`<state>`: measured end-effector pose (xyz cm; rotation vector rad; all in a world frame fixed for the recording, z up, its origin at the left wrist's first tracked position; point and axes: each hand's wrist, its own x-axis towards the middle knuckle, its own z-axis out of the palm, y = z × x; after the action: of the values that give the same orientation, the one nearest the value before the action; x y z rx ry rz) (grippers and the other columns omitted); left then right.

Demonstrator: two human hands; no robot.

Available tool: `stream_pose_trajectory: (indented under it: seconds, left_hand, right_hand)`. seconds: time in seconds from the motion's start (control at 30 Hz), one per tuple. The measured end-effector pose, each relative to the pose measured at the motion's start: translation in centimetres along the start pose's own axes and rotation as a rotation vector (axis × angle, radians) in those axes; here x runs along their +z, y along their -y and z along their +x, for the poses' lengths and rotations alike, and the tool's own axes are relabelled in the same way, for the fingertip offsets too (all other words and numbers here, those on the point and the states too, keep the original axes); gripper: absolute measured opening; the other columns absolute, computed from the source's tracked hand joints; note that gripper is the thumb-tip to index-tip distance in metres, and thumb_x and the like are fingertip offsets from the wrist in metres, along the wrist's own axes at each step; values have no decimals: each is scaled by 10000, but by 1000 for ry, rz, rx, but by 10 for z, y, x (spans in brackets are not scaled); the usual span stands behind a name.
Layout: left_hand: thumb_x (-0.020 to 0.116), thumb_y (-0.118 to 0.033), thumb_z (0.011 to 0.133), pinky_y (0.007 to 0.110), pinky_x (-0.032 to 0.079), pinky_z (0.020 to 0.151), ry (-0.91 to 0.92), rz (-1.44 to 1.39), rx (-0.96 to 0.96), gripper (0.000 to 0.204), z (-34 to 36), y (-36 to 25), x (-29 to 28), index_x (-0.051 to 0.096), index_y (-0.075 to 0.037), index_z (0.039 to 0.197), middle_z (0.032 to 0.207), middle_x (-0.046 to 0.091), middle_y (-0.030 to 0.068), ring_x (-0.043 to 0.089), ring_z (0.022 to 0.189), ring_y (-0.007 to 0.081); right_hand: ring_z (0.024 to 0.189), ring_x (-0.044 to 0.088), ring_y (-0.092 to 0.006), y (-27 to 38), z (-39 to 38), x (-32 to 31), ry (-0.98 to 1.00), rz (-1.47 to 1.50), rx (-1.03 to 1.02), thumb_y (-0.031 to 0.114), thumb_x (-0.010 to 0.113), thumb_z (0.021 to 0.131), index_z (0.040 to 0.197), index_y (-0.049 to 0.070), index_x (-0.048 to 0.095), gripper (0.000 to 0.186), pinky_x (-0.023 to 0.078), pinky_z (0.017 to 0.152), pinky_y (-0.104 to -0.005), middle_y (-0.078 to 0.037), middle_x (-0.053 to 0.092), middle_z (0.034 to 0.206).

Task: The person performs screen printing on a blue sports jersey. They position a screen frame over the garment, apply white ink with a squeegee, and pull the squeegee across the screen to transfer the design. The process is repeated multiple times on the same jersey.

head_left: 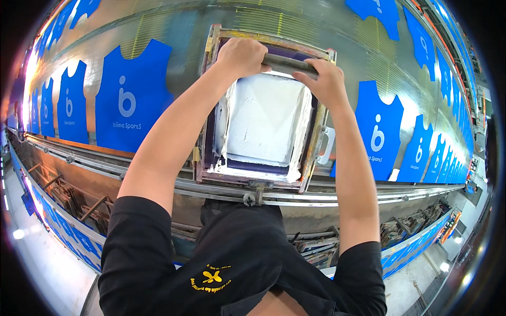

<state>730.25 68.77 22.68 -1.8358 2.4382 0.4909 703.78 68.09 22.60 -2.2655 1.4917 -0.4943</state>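
Observation:
A screen-printing frame (284, 45) lies in front of me on the long table. White ink (262, 118) covers most of its mesh, with thick ridges along both sides and the near end. Across the far end of the mesh lies a squeegee (287, 64). My left hand (241, 57) is closed around the squeegee's left end, fingers curled over it. At its right end, my right hand (326, 81) grips with the thumb on the near side. The squeegee's blade edge and my right fingertips are partly hidden.
Blue shirt panels with white prints, one on the left (134, 95) and one on the right (377, 129), flank the frame; several more line the table. A metal rail (295, 198) runs along the near edge. A white handle (328, 145) stands beside the frame.

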Motion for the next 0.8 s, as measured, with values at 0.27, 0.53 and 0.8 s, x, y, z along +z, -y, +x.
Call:
stream_pose_trajectory:
  seconds: [0.27,0.53,0.8]
  left_hand:
    - [835,-445,823,485,580,778,-173,-34,-14,317,-92,-35,54,762,-145,895,864,760,75,750,859,324]
    - [849,-118,665,418,559,808,-232,-123,22,432,-275,-101,115,751,-121,1085,1061,770,34,741,961,257]
    - [814,-117,682,436,556,885,-49,-227,10,430,-332,-131,80,731,-95,1103,1094,743,77,715,1052,297]
  right_hand:
    - [857,665,-328,25,-93,38,-68,-91,-131,289,908,798,929,76,734,304,506,819,-463,-96,712,875]
    - [1005,648,-290,76,-284,46,-42,-14,-134,94,879,661,1065,81,679,451,465,924,-454,-68,697,1065]
    - [977,658,-285,92,-318,4,197,113,-179,111,880,683,1019,89,693,385,462,880,-442,-61,690,1003]
